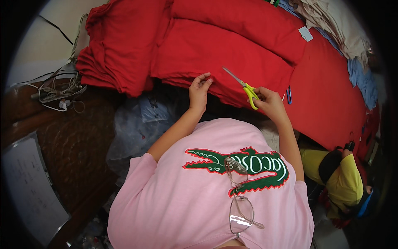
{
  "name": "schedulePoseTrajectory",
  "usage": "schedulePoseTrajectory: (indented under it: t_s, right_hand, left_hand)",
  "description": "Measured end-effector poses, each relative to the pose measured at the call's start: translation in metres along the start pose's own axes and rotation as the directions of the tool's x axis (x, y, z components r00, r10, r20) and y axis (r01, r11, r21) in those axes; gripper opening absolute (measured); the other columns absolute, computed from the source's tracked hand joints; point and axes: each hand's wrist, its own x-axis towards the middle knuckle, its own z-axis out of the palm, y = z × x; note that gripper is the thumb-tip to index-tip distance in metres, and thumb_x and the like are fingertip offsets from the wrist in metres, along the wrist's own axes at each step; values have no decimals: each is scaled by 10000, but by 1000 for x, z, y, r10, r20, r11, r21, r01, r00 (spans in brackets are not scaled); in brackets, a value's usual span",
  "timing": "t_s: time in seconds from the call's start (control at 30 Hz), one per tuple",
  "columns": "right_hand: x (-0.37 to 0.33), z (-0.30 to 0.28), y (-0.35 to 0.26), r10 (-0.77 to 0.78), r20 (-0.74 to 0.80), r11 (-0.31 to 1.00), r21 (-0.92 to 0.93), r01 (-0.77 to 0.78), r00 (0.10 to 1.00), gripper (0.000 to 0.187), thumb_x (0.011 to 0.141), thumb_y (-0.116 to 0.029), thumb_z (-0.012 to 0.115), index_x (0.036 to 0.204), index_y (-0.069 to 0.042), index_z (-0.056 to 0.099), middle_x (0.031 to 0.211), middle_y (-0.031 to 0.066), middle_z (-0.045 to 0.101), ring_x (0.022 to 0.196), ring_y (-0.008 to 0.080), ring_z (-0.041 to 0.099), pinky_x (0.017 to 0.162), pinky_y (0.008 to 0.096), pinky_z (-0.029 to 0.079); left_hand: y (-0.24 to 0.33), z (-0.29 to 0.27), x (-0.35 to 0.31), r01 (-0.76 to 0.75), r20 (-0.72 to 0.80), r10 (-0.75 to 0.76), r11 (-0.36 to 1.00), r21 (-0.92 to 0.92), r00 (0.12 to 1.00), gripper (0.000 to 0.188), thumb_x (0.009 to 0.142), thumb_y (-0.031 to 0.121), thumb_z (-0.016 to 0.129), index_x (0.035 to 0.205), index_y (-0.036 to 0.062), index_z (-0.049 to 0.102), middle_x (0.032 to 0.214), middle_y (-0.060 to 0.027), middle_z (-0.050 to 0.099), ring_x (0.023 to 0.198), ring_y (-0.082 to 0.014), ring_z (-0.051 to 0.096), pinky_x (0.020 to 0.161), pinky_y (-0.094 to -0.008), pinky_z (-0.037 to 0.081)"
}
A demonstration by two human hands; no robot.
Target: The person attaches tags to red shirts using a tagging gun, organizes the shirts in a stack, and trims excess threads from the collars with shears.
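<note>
Folded red fabric (232, 45) lies in stacked layers across the surface in front of me. My left hand (199, 92) is at the near edge of these layers, thumb and fingertips drawn together; whatever sits between them is too small to make out. In my right hand (268, 102) is a pair of scissors (250, 94) with yellow handles. Their metal blades point up and to the left over the red fabric, toward the left hand but apart from it.
More red cloth (120, 45) is heaped on the left. Tangled cables (62, 85) and a clear plastic bag (132, 128) are nearby. A blue pen-like item (289, 95) and a white card (306, 34) lie rightward. Another person in yellow (346, 178) is at the lower right.
</note>
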Motion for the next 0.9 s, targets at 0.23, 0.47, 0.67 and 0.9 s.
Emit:
schedulePoseTrajectory:
  t_s: [0.23,0.47,0.67,0.9]
  right_hand:
    - [31,19,-53,-325,43,768,-570,291,945,409,753,-398,841,975,-75,727,713,99,627,741,301,625,714,453,495]
    - [41,16,-45,-328,158,777,-516,361,931,408,757,-357,832,1011,-59,717,790,111,664,791,299,637,772,429,494]
    - [54,25,-35,-449,168,777,-412,476,878,486,742,-382,907,1006,-29,702,774,102,645,739,291,612,762,409,481]
    - [63,31,-41,-450,178,769,-422,481,875,472,754,-371,903,1013,-30,706,797,108,650,775,280,617,786,398,477]
  left_hand:
    - [18,0,-2,-227,-85,227,974,8,970,421,890,-133,726,1282,-26,614,1138,-29,576,844,-48,570,740,-192,515]
    - [43,5,-6,-379,-11,380,923,66,925,721,797,-191,719,1460,22,532,1154,-3,422,842,-48,467,723,-171,522]
    - [45,3,-5,-436,27,442,871,225,897,855,774,-178,748,1547,62,472,1190,-23,428,814,-58,451,682,-165,522]
    - [53,2,-5,-419,40,421,882,217,906,918,780,-166,762,1592,86,416,1206,-33,432,814,-61,469,684,-177,531]
